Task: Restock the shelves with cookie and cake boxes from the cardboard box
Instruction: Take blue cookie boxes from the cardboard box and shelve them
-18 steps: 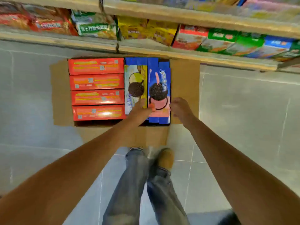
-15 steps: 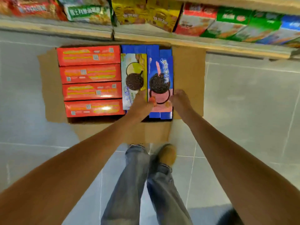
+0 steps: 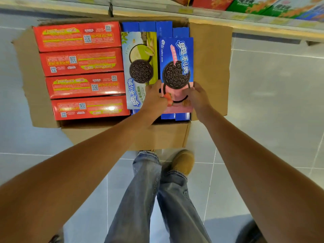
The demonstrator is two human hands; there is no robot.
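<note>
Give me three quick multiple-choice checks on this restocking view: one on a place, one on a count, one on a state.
1. Where in the open brown cardboard box do the red rectangular boxes lie?
A) the person's left side
B) the right side
C) the middle

2. How many red rectangular boxes show?
A) two
B) four
C) six

3. What do the left hand and right hand grip?
A) the blue-and-pink cookie box
B) a red box
C) nothing

Key:
1 A, they fill its left half.
2 B, four lie side by side, one behind the other.
3 A, both hands clasp its near end.
</note>
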